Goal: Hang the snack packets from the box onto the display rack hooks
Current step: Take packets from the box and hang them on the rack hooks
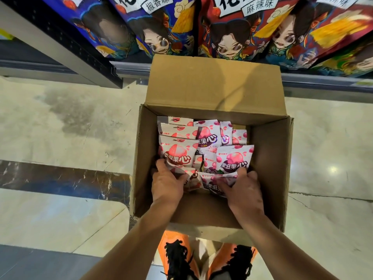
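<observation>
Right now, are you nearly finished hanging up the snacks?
Not nearly. Nothing looks hung yet: no small packet hangs anywhere in this view. The left hand and right hand are both down in the box, gripping packets. Many more lie in there, so nearly all the hanging is left.

Left hand, right hand around packets in box

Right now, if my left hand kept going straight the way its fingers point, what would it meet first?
The left hand points forward into the cardboard box. It would meet the front-left snack packet first, which it already seems to touch. Depth is hard to judge.
</observation>
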A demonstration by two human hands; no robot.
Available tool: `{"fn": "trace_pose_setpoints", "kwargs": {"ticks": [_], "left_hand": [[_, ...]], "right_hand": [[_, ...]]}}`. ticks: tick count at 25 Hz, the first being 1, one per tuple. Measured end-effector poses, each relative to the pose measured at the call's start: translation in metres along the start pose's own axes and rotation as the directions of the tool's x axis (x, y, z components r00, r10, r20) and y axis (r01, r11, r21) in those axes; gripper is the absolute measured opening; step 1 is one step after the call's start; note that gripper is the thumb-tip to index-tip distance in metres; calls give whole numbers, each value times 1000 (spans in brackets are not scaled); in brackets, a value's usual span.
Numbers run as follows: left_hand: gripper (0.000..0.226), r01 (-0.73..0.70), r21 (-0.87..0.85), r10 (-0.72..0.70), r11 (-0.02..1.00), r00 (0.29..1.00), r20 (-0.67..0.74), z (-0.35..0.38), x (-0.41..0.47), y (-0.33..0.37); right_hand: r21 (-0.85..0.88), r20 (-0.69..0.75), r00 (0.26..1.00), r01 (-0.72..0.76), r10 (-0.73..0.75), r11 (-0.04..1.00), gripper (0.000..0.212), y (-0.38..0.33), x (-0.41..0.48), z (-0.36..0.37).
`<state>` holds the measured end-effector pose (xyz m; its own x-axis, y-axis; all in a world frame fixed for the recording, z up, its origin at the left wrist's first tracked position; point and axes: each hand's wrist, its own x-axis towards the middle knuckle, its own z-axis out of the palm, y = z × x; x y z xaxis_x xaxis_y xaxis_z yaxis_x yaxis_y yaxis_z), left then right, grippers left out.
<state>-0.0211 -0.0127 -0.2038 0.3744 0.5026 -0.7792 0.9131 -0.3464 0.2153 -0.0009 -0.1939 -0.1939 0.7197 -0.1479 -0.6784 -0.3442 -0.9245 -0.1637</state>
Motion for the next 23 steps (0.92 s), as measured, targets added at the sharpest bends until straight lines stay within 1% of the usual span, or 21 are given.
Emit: {"fn": "trace_pose_setpoints", "kwargs": {"ticks": [2, 3, 5, 7, 9, 11, 12, 14, 16, 17, 20, 22, 23], "left_hand": [[69, -28, 95, 28, 995, 1000, 8, 2, -4, -1], [63, -44, 156, 44, 987, 999, 7, 2, -5, -2], [54, -98, 255, 104, 962, 995, -7, 0, -8, -2], [46, -172, 266, 187, 949, 982, -33, -3, -10, -1], [41, -204, 169, 212, 964, 977, -35, -9, -15, -1], [42, -211, -27, 210, 977, 978, -13, -20, -23, 2], [45, -215, -154, 220, 965, 975, 18, -27, -28, 4], [46, -204, -363, 246, 909, 967, 71, -45, -44, 13], [37, -197, -489, 267, 850, 960, 78, -75, -71, 34], [33, -189, -556, 276, 809, 958, 77, -92, -87, 47], [23, -220, -684, 336, 696, 941, 38, -158, -146, 91], [24, -279, -744, 412, 607, 911, -5, -205, -187, 118], [24, -311, -760, 447, 570, 894, -31, -233, -213, 134]], "right_hand": [[-42, -23, 995, 91, -92, 995, 58, 0, -2, -2], [10, -14, 993, 118, -118, 993, 51, -1, -2, -3], [228, 34, 994, 95, -105, 969, 37, -2, -3, -7], [437, 84, 993, 35, -80, 899, 30, -4, -5, -13], [600, 117, 992, -32, -48, 800, 28, -6, -11, -22], [685, 108, 993, -45, -41, 727, 30, -8, -17, -36], [710, 108, 993, -44, -47, 703, 31, -11, -21, -46], [756, 122, 991, -54, -59, 652, 38, -19, -30, -73], [787, 103, 992, -37, -72, 616, 42, -34, -45, -112], [799, 79, 993, -9, -91, 602, 40, -42, -55, -135], [845, -24, 983, 117, -182, 521, 25, -71, -94, -214], [869, -48, 966, 165, -252, 466, 24, -92, -123, -266], [873, -55, 961, 178, -271, 454, 25, -104, -141, -297]]}}
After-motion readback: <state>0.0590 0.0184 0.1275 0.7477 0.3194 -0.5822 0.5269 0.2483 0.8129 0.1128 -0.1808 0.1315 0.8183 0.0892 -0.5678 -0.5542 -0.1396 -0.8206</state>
